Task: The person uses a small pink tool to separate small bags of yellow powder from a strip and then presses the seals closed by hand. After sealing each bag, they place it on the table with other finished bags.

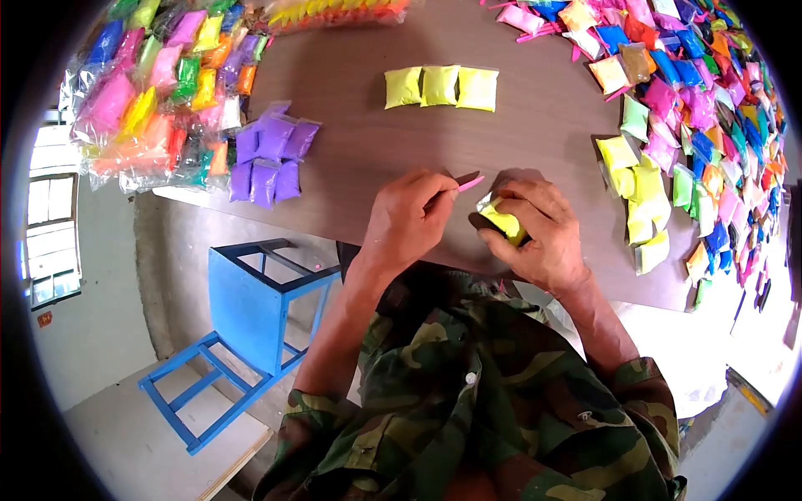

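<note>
My left hand (pixel 409 215) is closed on a thin pink plastic stick (pixel 471 182), whose tip pokes out toward the right. Close beside it, my right hand (pixel 541 227) grips a small clear packet with a soft-looking yellow filling (pixel 506 220); the fingers cover part of it. The stick and the packet are apart. Beyond both hands, three yellow packets (pixel 440 86) lie side by side in a row on the brown table (pixel 351 108). More yellow packets (pixel 642 196) are heaped to the right of my right hand.
A cluster of purple packets (pixel 274 150) lies at the left, beside a pile of bagged multicoloured packets (pixel 159 92). Loose coloured packets (pixel 693 100) cover the right side, with pink sticks among them. A blue chair (pixel 244 309) stands below the table's left edge.
</note>
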The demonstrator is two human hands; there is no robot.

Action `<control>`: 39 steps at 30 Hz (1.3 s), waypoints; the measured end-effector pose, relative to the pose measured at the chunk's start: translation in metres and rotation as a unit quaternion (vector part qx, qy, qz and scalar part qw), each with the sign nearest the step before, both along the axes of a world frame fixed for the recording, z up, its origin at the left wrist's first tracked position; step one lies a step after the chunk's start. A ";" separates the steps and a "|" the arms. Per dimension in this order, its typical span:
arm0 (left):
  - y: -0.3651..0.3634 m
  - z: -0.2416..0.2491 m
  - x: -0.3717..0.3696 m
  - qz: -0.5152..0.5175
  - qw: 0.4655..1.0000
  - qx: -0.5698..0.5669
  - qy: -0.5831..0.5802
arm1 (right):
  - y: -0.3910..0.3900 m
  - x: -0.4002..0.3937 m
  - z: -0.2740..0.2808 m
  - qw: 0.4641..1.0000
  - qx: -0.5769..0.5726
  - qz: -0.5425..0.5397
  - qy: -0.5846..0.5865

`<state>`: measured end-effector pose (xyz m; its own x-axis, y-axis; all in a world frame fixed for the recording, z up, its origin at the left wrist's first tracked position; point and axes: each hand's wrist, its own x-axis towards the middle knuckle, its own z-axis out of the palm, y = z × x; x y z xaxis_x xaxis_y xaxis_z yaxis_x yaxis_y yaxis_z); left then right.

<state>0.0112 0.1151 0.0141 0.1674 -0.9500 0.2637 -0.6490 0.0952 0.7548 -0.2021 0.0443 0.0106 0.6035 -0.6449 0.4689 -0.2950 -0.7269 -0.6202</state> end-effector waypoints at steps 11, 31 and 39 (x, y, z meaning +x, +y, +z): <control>0.014 0.005 0.000 -0.023 0.998 0.053 0.027 | 0.012 0.000 0.007 0.995 -0.020 -0.071 0.064; 0.009 0.003 -0.013 -0.036 0.997 0.042 0.054 | 0.012 -0.012 -0.010 0.997 0.002 -0.065 0.045; 0.007 -0.001 -0.011 -0.043 0.997 0.052 0.044 | 0.012 -0.011 -0.010 0.998 0.035 -0.053 0.017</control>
